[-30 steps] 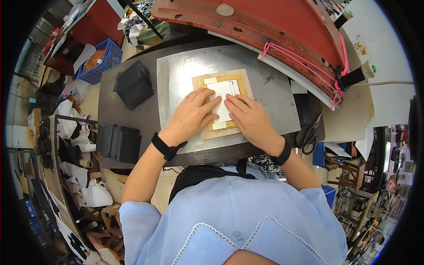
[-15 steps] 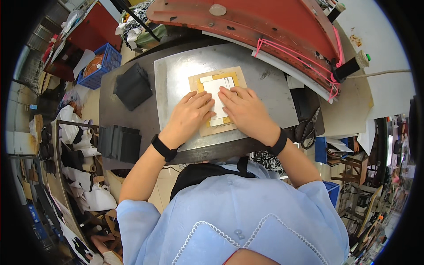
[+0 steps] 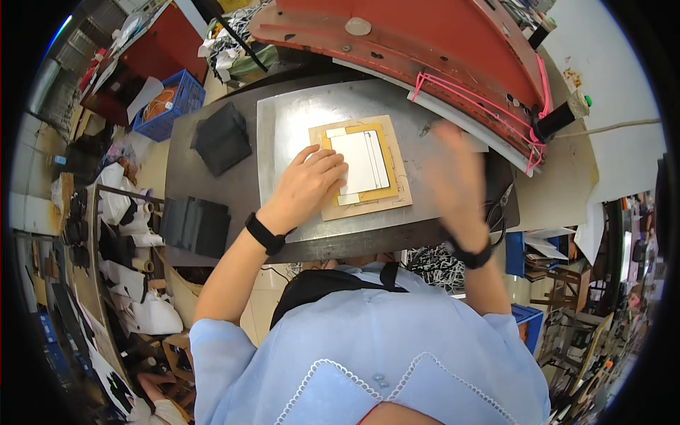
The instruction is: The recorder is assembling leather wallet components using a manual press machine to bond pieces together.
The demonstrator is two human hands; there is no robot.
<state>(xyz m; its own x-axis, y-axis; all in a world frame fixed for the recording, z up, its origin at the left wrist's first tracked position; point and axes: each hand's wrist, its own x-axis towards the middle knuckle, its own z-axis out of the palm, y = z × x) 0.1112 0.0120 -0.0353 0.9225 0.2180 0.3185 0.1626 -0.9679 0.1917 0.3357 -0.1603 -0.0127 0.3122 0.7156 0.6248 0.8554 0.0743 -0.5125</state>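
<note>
My left hand (image 3: pixel 312 183) lies flat with fingers stretched out on the left edge of a white rectangular piece (image 3: pixel 363 164). That piece rests on a yellow frame (image 3: pixel 389 152) with pale strips at its corners, which in turn lies on a tan board (image 3: pixel 402 185) with dark marks. Under the board is a grey metal plate (image 3: pixel 290 127) on the dark table. To the right of the board, my right hand (image 3: pixel 453 188) is raised and smeared by motion, so its fingers and anything in them cannot be made out. Each wrist wears a black band.
Two stacks of black pieces, one farther back (image 3: pixel 223 138) and one nearer (image 3: pixel 195 225), sit on the table's left. A large red machine arm (image 3: pixel 425 35) with pink cord overhangs the back right. Scissors (image 3: pixel 498 209) lie at the right edge. A blue crate (image 3: pixel 170 117) stands beyond the left.
My right hand has lifted off the white piece and moved right, uncovering its right side. My left hand stays on the piece. The whole view has shifted slightly.
</note>
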